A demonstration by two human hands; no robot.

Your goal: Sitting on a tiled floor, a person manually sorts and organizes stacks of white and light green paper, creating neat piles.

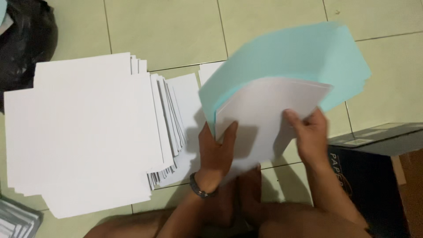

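- Nearest you, at 6 o'clock, your bare knees fill the bottom edge of the view; you sit on a floor (167, 26) of pale green tiles with thin dark joints.
- Your left hand (215, 152), a dark wristband (199, 188) on its wrist, grips the lower left edge of a sheaf of paper, fingers curled shut around the edge with the thumb on the white face.
- Your right hand (310, 136), at 4 o'clock from centre, pinches the same sheaf at its lower right, thumb on top and the other fingers tucked behind, closed on the paper.
- The sheaf is held tilted off the floor at about 1 o'clock: one white sheet (264, 114) in front, light blue-green sheets (304, 53) fanned behind it. How many blue-green sheets is hard to tell; several edges show at the right corner.
- At 9 o'clock, one broad spread of white paper stacks (83, 128) lies flat on the tiles, the layers stepped at the right side; the count of sheets cannot be read.
- At 4 o'clock stands one dark cardboard carton (374, 176), its flap open.
- At 8 o'clock, one small pile of grey-edged sheets (17, 220) pokes into view.
- Farthest, at 11 o'clock, one black plastic bag (26, 39) slumps on the floor.
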